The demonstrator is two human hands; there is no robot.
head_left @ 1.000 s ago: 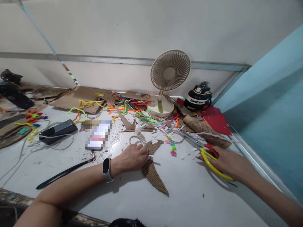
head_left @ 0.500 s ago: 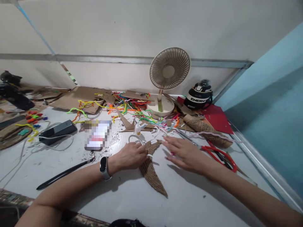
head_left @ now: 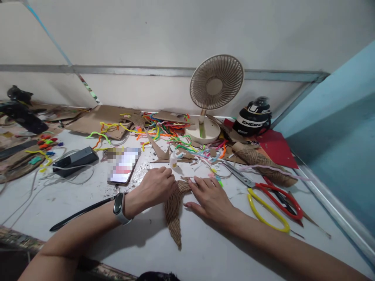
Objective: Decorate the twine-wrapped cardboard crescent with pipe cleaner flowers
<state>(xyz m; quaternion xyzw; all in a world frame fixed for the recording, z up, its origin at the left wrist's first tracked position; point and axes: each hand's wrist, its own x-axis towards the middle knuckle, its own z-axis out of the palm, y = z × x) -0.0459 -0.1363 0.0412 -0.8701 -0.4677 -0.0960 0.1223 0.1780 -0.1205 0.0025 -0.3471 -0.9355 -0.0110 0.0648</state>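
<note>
A curved, tapering piece covered in brown jute twine (head_left: pixel 172 218) lies on the white table, its pointed end toward me. My left hand (head_left: pixel 156 189) is closed at the piece's upper left edge, fingers curled under; what they pinch is hidden. Fairly straight fingers of my right hand (head_left: pixel 210 198) rest on the upper right end of the piece, the thumb apart below. Just behind my hands stands a small white glue bottle (head_left: pixel 173 160). To the right lie large scissors with red handles (head_left: pixel 283 201) and another tool with a yellow handle (head_left: pixel 268 218).
Colourful pipe cleaners (head_left: pixel 172 130) and cardboard scraps (head_left: pixel 96 121) are heaped along the back. A fan (head_left: pixel 216 84), a black jug (head_left: pixel 253 121) and a twine roll (head_left: pixel 263 164) stand or lie back right. On the left are a phone (head_left: pixel 124 168), power bank (head_left: pixel 76 160) and cables.
The twine-covered piece has turned, its lower tip swinging left. My right hand has come onto its upper end. The white strip across it is now out of sight. The view has shifted slightly.
</note>
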